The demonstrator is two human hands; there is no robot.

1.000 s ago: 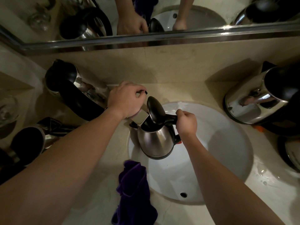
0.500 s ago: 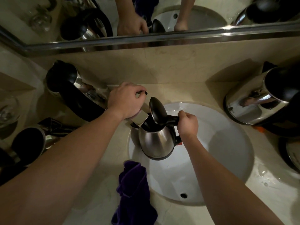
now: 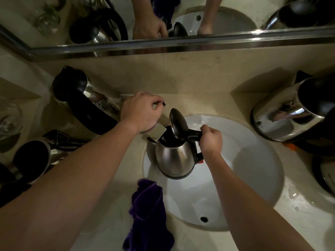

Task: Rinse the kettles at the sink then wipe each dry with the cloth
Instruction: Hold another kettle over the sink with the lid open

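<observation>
Steel kettle (image 3: 175,158), lid open, upright over white sink (image 3: 253,169); purple cloth (image 3: 147,218) beside.

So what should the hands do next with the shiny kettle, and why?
Probably the left hand should turn the tap lever it grips. The right hand holds the kettle by its handle over the sink, lid up, mouth under the spout, and no water shows running. The purple cloth waits at the rim.

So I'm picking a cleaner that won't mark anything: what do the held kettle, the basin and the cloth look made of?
The kettle body looks like polished stainless steel: it mirrors light. Its lid and handle look like matte black plastic. The basin is glossy white, probably glazed ceramic. The purple cloth hangs in soft folds and looks plush, perhaps microfibre; the weave is too dark to tell.
</observation>
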